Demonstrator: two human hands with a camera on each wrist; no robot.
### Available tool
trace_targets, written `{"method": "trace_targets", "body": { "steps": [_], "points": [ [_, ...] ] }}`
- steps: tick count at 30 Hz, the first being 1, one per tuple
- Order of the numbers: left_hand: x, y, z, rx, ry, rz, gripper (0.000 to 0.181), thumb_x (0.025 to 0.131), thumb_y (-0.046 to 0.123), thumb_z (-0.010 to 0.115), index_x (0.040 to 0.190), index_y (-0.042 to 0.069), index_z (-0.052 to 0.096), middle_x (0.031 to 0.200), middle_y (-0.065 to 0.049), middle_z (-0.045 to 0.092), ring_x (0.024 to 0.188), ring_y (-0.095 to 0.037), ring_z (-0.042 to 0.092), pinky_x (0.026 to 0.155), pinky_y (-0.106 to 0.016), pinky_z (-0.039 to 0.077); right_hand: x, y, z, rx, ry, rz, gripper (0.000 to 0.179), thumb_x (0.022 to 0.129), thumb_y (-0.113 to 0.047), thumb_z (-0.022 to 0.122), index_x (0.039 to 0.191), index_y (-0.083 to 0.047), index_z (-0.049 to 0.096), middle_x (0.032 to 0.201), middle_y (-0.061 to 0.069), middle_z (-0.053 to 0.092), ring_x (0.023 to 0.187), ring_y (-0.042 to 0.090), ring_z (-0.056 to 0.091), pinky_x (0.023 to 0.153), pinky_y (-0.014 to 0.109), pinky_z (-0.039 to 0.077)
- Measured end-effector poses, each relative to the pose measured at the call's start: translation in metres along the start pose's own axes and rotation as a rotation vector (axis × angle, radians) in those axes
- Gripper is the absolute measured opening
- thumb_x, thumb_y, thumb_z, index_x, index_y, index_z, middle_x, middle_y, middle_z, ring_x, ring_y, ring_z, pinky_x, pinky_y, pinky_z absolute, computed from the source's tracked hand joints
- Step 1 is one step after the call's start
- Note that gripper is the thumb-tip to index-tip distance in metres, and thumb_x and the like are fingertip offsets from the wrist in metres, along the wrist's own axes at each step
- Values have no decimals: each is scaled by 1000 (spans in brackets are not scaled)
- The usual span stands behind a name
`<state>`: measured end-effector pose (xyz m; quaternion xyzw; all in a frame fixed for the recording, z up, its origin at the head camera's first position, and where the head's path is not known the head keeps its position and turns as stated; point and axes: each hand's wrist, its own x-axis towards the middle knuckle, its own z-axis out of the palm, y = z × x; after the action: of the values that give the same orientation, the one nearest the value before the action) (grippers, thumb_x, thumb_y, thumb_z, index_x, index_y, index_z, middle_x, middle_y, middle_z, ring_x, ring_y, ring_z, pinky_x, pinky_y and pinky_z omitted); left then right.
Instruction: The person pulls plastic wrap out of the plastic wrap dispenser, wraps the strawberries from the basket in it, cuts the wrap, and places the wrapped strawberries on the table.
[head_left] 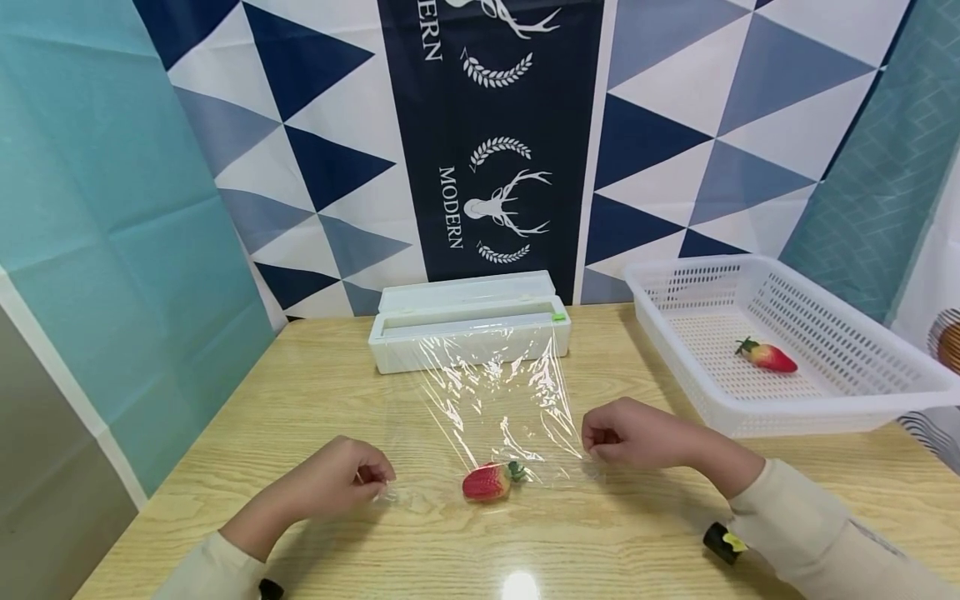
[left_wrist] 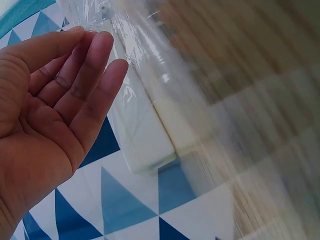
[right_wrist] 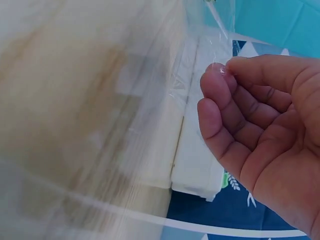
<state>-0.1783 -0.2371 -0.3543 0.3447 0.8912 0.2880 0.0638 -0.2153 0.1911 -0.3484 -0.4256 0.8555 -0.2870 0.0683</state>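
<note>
A sheet of clear plastic wrap [head_left: 495, 408] stretches from a white wrap dispenser box [head_left: 468, 346] toward the front of the table. Its near left corner is pinched between the thumb and fingers of my left hand [head_left: 341, 479]. My right hand [head_left: 637, 435] pinches the near right corner. Between the hands a strawberry [head_left: 487, 482] lies on its side, its green leaves pointing right, at the near part of the sheet. In both wrist views the film passes from the fingertips in front of the box, whose lid stands raised in the head view.
At the right stands a white perforated plastic basket [head_left: 825, 406] with another strawberry [head_left: 771, 357] in it. The wooden table [head_left: 300, 400] ends at a patterned cloth [head_left: 322, 167] behind the box. A green slider [head_left: 558, 317] sits on the box's right end.
</note>
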Motion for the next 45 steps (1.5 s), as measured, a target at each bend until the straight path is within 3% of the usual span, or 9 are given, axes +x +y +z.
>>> {"method": "trace_targets", "body": {
  "steps": [12,21,27,36,42,45],
  "points": [
    [8,-3,0,3,-40,-26,12,86,-1,68,86,9,72,78,11,65,70,0,57,62,-22,52,16,3,5,-51,-81,48,21,80,4,66,77,-16,61,65,-15,51,59,-1,45,56,20,43],
    [16,-8,6,59,-102,-24,16,83,-3,68,82,13,71,72,15,59,64,0,51,59,-21,49,30,-2,17,-216,-122,9,28,71,8,65,67,-17,56,61,-16,44,58,-2,39,53,18,37],
    [21,-8,8,126,-123,3,19,76,-4,73,83,13,67,69,14,55,63,0,50,60,-21,47,33,-5,22,-316,-97,-10,30,64,10,67,69,-15,50,66,-10,39,63,3,35,57,21,34],
    [19,-2,6,143,-137,-7,27,74,-8,70,65,17,63,61,14,51,56,1,43,51,-20,42,21,-4,18,-260,-105,7,27,75,8,64,68,-16,55,62,-14,42,58,-2,36,54,18,36],
    [18,-3,3,201,-140,-7,22,76,-1,75,66,18,67,64,17,54,58,2,47,55,-20,45,15,-2,15,-258,-91,-4,27,75,11,63,70,-16,58,64,-12,45,61,-2,37,56,19,39],
    [17,-3,2,265,-119,-43,19,74,4,80,68,17,67,65,16,56,60,1,48,57,-21,45,14,-4,13,-275,-86,-15,27,75,9,65,69,-16,58,64,-12,47,61,-2,38,56,19,39]
  ]
}}
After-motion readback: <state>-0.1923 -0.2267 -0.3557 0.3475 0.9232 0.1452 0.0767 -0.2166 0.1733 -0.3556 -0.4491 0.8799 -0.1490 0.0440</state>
